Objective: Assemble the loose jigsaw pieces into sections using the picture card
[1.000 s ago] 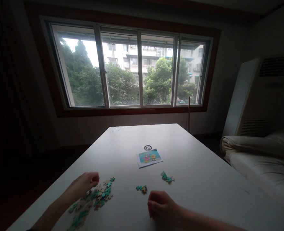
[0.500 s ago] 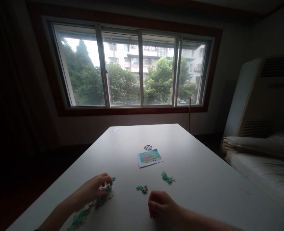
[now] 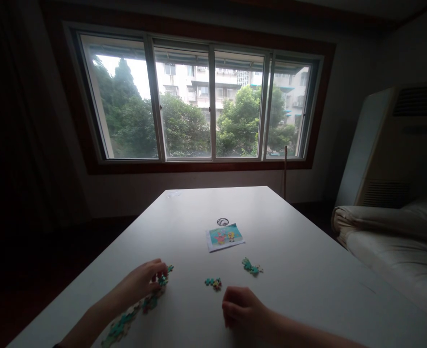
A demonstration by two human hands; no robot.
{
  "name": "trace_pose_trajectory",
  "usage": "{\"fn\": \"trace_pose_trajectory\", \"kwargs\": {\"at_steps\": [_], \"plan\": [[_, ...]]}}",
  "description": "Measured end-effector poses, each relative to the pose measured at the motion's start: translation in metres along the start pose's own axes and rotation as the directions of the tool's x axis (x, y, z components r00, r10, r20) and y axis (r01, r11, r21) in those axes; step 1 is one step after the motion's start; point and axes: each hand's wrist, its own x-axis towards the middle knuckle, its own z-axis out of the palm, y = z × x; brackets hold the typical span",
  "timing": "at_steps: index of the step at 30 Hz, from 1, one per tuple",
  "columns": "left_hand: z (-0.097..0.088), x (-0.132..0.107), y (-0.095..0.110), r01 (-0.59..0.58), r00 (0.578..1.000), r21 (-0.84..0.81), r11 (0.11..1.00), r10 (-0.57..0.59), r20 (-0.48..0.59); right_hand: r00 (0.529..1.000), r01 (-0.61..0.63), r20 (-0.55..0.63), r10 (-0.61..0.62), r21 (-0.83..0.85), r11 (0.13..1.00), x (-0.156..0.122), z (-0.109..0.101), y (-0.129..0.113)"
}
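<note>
Left hand [image 3: 141, 282] lies forward, loosely curled; right hand [image 3: 240, 309] rests fisted.

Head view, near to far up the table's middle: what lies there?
Right hand, small teal joined puzzle cluster, larger teal puzzle cluster, rectangular cartoon picture card, small dark round disc.

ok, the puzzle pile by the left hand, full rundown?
The loose pile of teal and pale cardboard jigsaw pieces lies flat on the white table, a streak from the near left edge toward the middle. Pieces overlap; print detail is lost in dim light. The left hand rests on its far end, fingers curled onto teal pieces.
</note>
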Motion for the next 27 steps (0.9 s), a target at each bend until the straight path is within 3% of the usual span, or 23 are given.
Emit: {"fn": "trace_pose_trajectory", "kwargs": {"at_steps": [10, 14, 16, 19, 21, 24, 27], "plan": [[0.000, 0.006, 0.002, -0.018, 0.999, -0.027, 0.999, 0.017, -0.051, 1.000, 0.007, 0.002, -0.007, 0.011, 1.000, 0.003, -0.002, 0.008], [-0.002, 0.004, 0.025, -0.027, 0.993, -0.080, 0.996, 0.018, -0.113, 1.000, 0.015, 0.015, -0.015, 0.005, 1.000, 0.003, -0.003, 0.008], [0.006, 0.005, 0.043, -0.025, 0.990, -0.237, 0.971, -0.009, -0.143, 1.000, 0.018, 0.011, -0.018, 0.000, 1.000, 0.003, -0.003, 0.006], [0.031, 0.007, 0.071, 0.022, 0.998, -0.596, 0.803, -0.056, -0.039, 0.999, 0.038, -0.013, -0.038, -0.009, 0.999, 0.003, -0.003, 0.004], [0.051, 0.008, 0.087, 0.062, 0.996, -0.744, 0.665, -0.083, 0.008, 0.998, 0.052, -0.023, -0.052, -0.016, 0.999, 0.003, -0.002, 0.004], [0.075, 0.006, 0.105, 0.102, 0.993, -0.843, 0.528, -0.104, 0.055, 0.999, 0.046, -0.026, -0.047, -0.036, 0.998, 0.002, -0.002, 0.003], [0.085, 0.001, 0.114, 0.053, 0.996, -0.876, 0.479, -0.089, 0.011, 0.999, 0.026, -0.030, -0.028, -0.071, 0.997, 0.002, -0.002, 0.002]]}}
